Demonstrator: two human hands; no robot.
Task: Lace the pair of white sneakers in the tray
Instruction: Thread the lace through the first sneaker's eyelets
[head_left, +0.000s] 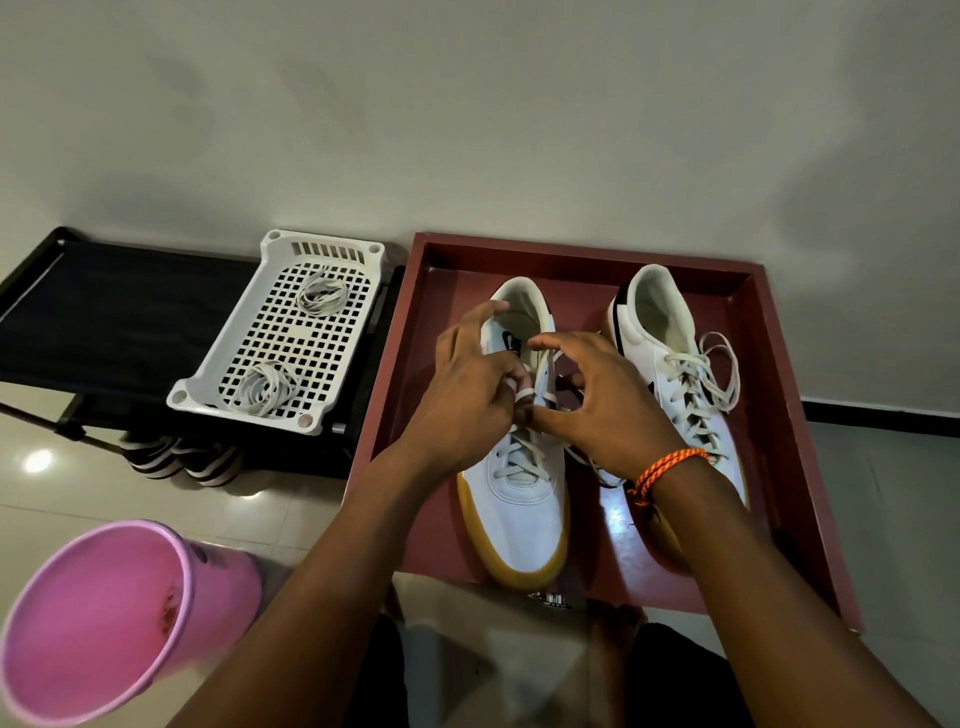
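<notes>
While both the left hand (467, 384) and right hand (597, 410) pinch the lace (524, 392) over the centre sneaker (524, 499), one slip could loosen the knot.

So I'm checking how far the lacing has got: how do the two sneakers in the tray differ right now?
The right sneaker is laced up its eyelets, with loops lying loose beside it; the left sneaker shows lacing only on its lower part, and its lace is still being worked. Nobody touches the right sneaker, while the left hand and right hand pinch lace over the left sneaker. Both are white with tan soles, toes toward the person, in the red tray.
</notes>
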